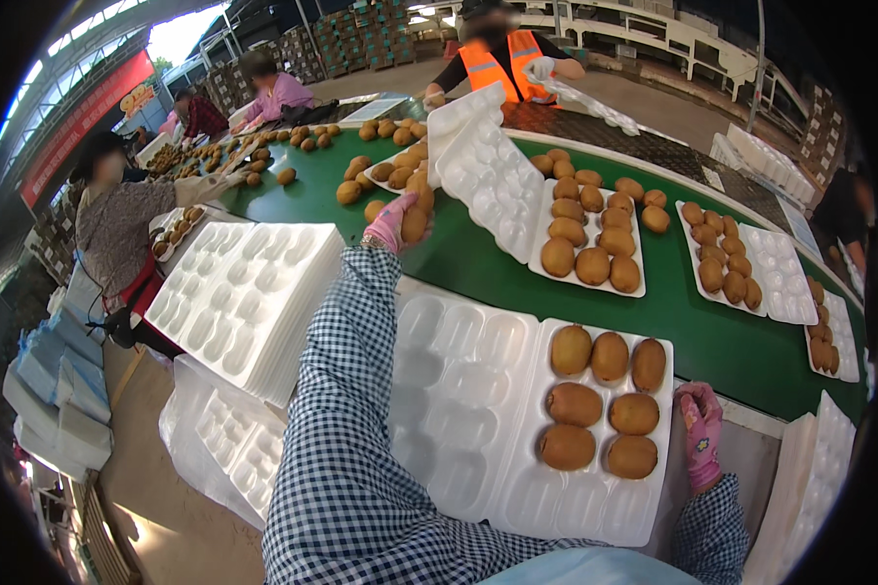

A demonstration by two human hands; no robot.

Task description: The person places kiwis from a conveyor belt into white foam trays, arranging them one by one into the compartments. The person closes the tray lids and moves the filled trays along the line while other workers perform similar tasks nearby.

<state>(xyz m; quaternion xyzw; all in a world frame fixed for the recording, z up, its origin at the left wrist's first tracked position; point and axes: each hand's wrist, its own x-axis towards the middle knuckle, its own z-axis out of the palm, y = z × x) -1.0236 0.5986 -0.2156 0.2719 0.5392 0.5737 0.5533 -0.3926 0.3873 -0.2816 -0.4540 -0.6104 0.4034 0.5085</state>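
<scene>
My left hand, in a pink glove, reaches over the green conveyor belt and grips brown kiwifruit; fingers and fruit overlap, so the number held is unclear. Before me lies an unfolded white foam tray with moulded hollows. Several kiwifruit fill the upper rows of its right half. Its left half and the lowest row on the right hold no fruit. Beside the tray's right edge, my right hand, in a flowered pink glove, is curled with nothing visible in it.
Stacked foam trays stand at left, more at right. On the belt rest a filled tray with raised lid, another filled tray and loose kiwifruit. A person in an orange vest works opposite; another reaches in from the left.
</scene>
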